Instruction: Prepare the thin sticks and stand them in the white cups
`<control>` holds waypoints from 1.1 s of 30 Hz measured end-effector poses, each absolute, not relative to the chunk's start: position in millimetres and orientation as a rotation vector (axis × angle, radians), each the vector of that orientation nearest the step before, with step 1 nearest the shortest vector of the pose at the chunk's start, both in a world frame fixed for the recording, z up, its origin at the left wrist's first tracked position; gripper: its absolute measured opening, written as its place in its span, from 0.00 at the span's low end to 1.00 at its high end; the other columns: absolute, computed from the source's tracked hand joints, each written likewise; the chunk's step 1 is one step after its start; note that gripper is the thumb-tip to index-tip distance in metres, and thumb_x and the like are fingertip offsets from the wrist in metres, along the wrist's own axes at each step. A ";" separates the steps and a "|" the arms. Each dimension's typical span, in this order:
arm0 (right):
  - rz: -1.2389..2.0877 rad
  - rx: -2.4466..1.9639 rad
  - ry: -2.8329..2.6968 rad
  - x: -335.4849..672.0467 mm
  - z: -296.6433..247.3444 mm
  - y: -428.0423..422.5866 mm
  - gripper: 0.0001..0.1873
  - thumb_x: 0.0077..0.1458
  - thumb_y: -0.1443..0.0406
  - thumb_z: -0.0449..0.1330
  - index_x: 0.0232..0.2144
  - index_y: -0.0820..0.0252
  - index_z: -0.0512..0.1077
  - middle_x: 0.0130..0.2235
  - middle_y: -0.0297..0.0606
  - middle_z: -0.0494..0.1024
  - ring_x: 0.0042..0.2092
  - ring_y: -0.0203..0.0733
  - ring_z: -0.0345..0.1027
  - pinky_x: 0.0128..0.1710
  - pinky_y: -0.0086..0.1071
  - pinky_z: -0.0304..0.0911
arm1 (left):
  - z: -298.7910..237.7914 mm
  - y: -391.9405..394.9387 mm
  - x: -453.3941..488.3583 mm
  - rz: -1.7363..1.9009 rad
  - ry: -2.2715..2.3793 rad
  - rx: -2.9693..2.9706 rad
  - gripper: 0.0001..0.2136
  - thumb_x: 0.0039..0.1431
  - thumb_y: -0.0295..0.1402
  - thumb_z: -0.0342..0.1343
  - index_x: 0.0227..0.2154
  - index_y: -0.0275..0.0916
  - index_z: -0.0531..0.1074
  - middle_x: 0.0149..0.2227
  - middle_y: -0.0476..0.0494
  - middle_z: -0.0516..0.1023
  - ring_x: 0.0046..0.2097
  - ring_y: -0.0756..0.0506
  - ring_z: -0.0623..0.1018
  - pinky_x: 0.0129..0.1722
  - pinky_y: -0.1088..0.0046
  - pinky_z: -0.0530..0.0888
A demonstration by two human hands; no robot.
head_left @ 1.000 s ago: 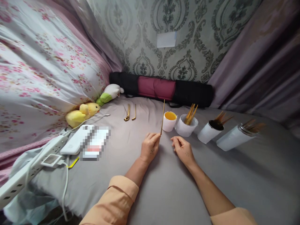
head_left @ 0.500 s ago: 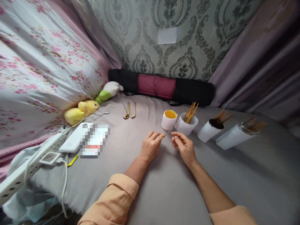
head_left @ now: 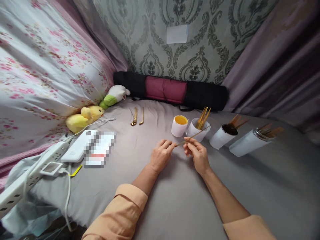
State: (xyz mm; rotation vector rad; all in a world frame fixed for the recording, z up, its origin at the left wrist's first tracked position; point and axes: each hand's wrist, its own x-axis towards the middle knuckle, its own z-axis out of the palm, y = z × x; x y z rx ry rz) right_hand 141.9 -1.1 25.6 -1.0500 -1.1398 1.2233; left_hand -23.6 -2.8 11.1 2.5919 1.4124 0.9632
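Note:
Between my two hands runs a thin golden-brown stick (head_left: 203,130), slanting up to the right over the front of a white cup. My left hand (head_left: 161,155) is closed on its lower left end in a pinch. Thumb and fingers of my right hand (head_left: 198,156) are closed around it further along. Just beyond stands a white-wrapped cup with a yellow inside (head_left: 179,128). Beside it, a wider white cup (head_left: 197,134) holds several upright gold sticks (head_left: 203,117). Further right, a dark-lined white cup (head_left: 221,139) and a tilted-looking white jar (head_left: 250,145) hold more brown sticks.
Gold rods with bent ends (head_left: 135,116) lie on the grey sheet at the back. To the left are a power strip (head_left: 32,178), a white power bank (head_left: 79,146), cables and plush toys (head_left: 83,118). A black and maroon roll (head_left: 166,89) lies along the wall.
My right hand has closed on the stick, and more of the stick now shows, reaching up to the right past that hand. My left hand keeps its pinch. The view has shifted slightly.

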 end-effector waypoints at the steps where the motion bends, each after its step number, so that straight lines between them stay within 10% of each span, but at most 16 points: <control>1: 1.227 -1.044 -1.135 142.0 25.4 -0.9 0.16 0.50 0.60 0.55 0.41 0.61 0.68 0.29 0.35 0.69 0.24 0.31 0.61 0.20 0.25 0.56 | 11.2 -2.8 -23.5 0.951 1.415 2.607 0.15 0.59 0.28 0.41 0.46 0.41 0.66 0.40 0.42 0.70 0.43 0.45 0.66 0.45 0.69 0.64; 33: 1.182 -1.100 -1.107 143.3 18.7 3.3 0.14 0.51 0.57 0.55 0.36 0.61 0.69 0.26 0.33 0.68 0.23 0.30 0.60 0.18 0.24 0.55 | 2.9 0.8 -19.5 1.156 1.347 2.086 0.11 0.57 0.28 0.45 0.40 0.37 0.68 0.36 0.42 0.71 0.38 0.48 0.69 0.39 0.71 0.67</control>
